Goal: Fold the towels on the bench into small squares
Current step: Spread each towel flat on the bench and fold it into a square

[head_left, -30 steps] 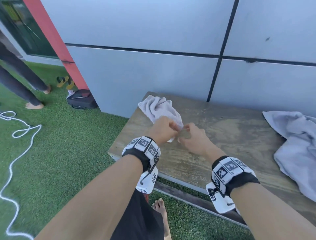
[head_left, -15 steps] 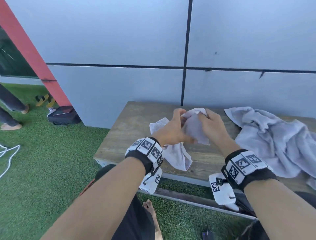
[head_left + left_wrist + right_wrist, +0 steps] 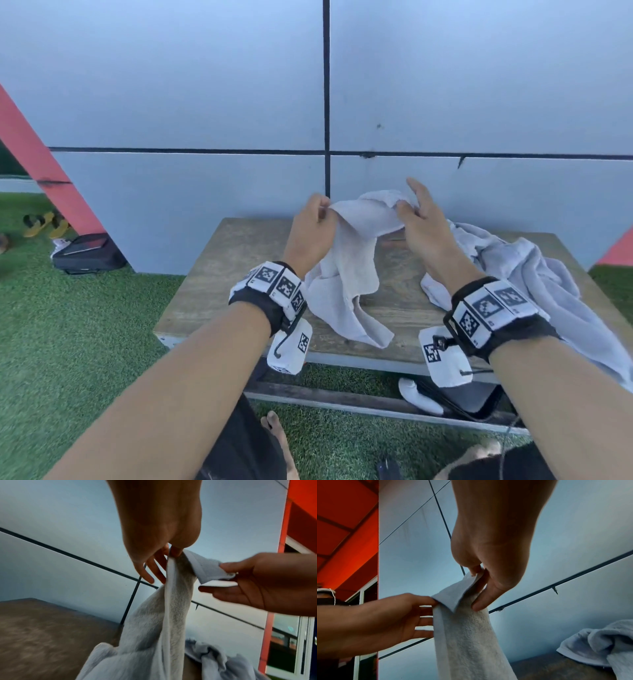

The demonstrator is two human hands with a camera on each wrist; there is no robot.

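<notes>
Nubby matt terry-cloth towel [image 3: 356, 240]; worn, rough-grained wooden bench [image 3: 239, 270]; smooth matt wall panels [image 3: 171, 85]

Black bag [image 3: 89, 253] and yellow sandals [image 3: 46, 224] on green turf [image 3: 85, 342].

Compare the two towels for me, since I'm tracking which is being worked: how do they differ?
The small towel is lifted, pinched along its top edge by the left hand and right hand, its lower end draping onto the bench; the large towel lies untouched in a crumpled heap at the bench's right. The small one is clearly smaller. Both are pale and unfolded.
</notes>
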